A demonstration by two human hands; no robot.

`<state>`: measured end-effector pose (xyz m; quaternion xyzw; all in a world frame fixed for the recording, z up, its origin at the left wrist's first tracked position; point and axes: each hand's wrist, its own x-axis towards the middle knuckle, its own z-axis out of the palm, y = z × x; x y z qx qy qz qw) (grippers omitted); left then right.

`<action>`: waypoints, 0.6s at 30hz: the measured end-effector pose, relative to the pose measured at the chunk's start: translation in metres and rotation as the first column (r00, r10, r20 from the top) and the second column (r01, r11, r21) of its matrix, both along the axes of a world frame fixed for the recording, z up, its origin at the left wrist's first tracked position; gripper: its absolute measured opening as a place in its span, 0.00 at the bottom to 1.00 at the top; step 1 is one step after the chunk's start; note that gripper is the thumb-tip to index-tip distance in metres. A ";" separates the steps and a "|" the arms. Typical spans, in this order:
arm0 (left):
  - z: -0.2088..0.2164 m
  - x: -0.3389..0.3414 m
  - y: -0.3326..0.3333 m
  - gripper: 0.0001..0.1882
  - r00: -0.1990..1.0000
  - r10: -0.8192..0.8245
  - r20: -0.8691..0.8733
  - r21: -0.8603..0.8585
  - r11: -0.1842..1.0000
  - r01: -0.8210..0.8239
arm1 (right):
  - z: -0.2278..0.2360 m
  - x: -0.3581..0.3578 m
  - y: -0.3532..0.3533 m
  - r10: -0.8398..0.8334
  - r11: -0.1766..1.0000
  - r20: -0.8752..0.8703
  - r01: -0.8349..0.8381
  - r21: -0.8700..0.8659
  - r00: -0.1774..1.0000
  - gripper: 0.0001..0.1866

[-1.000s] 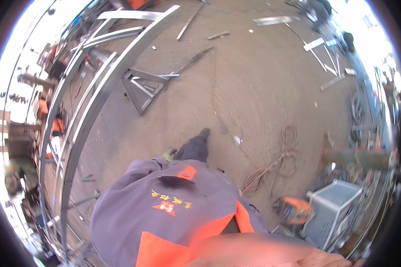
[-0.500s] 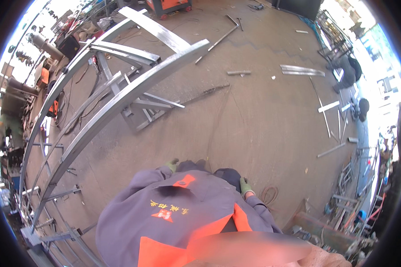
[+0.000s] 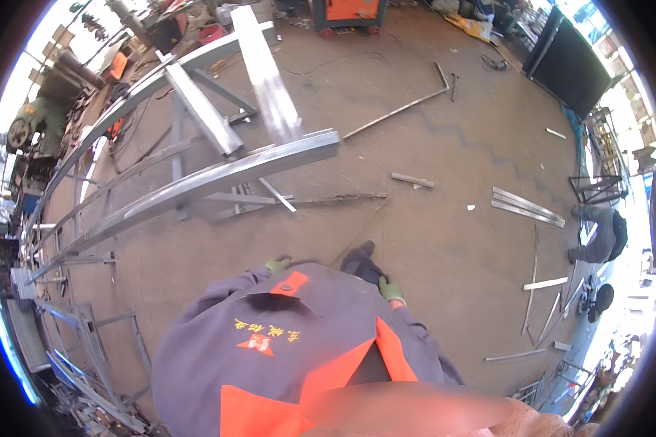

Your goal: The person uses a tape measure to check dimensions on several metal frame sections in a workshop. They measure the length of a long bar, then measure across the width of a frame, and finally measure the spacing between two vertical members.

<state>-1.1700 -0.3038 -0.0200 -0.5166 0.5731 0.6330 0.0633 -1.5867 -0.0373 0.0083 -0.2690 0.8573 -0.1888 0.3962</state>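
Observation:
My left hand (image 3: 277, 264), in a green work glove, hangs at my left side, partly behind my jacket (image 3: 306, 306). Its visible fingers are loosely stretched, and no object shows in them. Beside my right thigh is my right hand (image 3: 391, 289), gloved in the same green. The fingers point forward, loosely apart, with nothing seen in them. One dark shoe (image 3: 366, 250) shows ahead of my body. Nearest to my left hand is a large curved metal frame (image 3: 197, 178), which neither hand touches. A broad flat bar (image 3: 262, 73) lies across its far end.
Metal strips (image 3: 526, 206), a short bar (image 3: 413, 180) and a long thin rod (image 3: 397, 115) lie on the brown floor. An orange wheeled machine (image 3: 348, 11) stands far ahead. Another person (image 3: 603, 234) bends down at the right. Metal racks (image 3: 98, 331) stand at left.
My view has swung left to right across the floor, with the curved frame now lower and flatter in it. One shoe has come forward. Both hands remain at my sides.

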 end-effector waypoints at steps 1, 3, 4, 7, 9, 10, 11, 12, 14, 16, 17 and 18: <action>0.021 -0.036 -0.017 0.27 0.999 -0.018 0.040 -0.030 0.999 0.019 | 0.005 -0.024 -0.019 0.007 0.999 0.011 -0.007 0.033 1.000 0.31; 0.071 -0.103 -0.051 0.29 0.998 0.034 -0.056 0.045 0.999 -0.032 | 0.013 -0.071 -0.040 0.021 0.988 -0.002 -0.020 0.150 1.000 0.31; 0.097 -0.138 -0.064 0.30 0.995 0.019 -0.103 0.008 1.000 -0.018 | 0.016 -0.089 -0.044 0.037 0.997 0.020 -0.039 0.066 0.999 0.30; 0.170 -0.232 -0.104 0.31 0.990 -0.082 -0.113 -0.115 0.991 0.069 | 0.015 -0.130 -0.053 0.029 1.000 0.067 -0.029 -0.011 0.997 0.29; 0.199 -0.298 -0.134 0.32 0.959 -0.203 -0.197 -0.227 0.961 0.157 | 0.019 -0.162 -0.043 -0.027 0.999 0.118 0.024 0.031 0.993 0.28; 0.206 -0.329 -0.153 0.32 0.928 -0.343 -0.144 -0.189 0.930 0.315 | 0.022 -0.179 -0.038 -0.065 0.996 0.144 0.054 0.077 0.987 0.28; 0.210 -0.358 -0.175 0.32 0.871 -0.479 -0.107 -0.167 0.872 0.459 | 0.025 -0.196 -0.035 -0.104 0.988 0.166 0.082 0.134 0.981 0.28; 0.209 -0.385 -0.197 0.33 0.791 -0.607 -0.074 -0.153 0.791 0.592 | 0.027 -0.215 -0.035 -0.142 0.977 0.180 0.108 0.183 0.974 0.27; 0.197 -0.446 -0.245 0.33 0.670 -0.742 0.021 -0.094 0.666 0.740 | 0.033 -0.256 -0.042 -0.218 0.949 0.197 0.160 0.273 0.956 0.27; 0.184 -0.503 -0.295 0.33 0.549 -0.822 0.153 -0.053 0.548 0.835 | 0.043 -0.301 -0.056 -0.304 0.909 0.198 0.222 0.353 0.932 0.26; 0.179 -0.531 -0.324 0.33 0.544 -0.823 0.162 -0.075 0.539 0.839 | 0.048 -0.327 -0.070 -0.345 0.888 0.189 0.254 0.384 0.919 0.26; 0.178 -0.556 -0.348 0.33 0.538 -0.825 0.175 -0.087 0.531 0.843 | 0.055 -0.354 -0.088 -0.376 0.867 0.178 0.278 0.413 0.909 0.26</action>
